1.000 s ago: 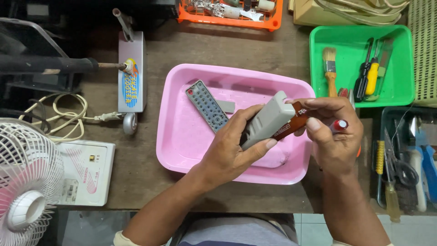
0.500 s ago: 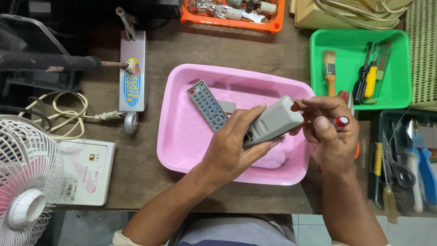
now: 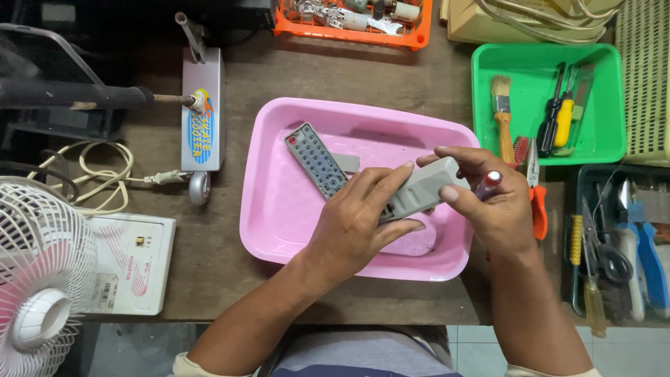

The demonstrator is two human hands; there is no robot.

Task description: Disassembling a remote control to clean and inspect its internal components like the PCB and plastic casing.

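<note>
My left hand (image 3: 356, 220) grips a grey remote-control shell (image 3: 422, 190) over the pink tray (image 3: 279, 209). My right hand (image 3: 492, 202) holds the shell's right end between thumb and fingers and also has a red-tipped tool (image 3: 488, 184) tucked between its fingers. In the tray, just left of my hands, lies a grey remote keypad (image 3: 315, 159) with a red button at its top and a small grey piece (image 3: 345, 162) beside it.
A green tray (image 3: 600, 143) at the right holds a brush and screwdrivers. Orange-handled pliers (image 3: 537, 202) lie by my right hand. A dark bin (image 3: 614, 244) holds more tools. A white fan (image 3: 38, 279), a white box (image 3: 132, 262), a cord and an orange basket (image 3: 349, 21) stand around.
The shell has tilted lower and flatter over the tray. The orange-brown handle seen a second ago beside the shell is hidden by my right hand, only the red tip showing.
</note>
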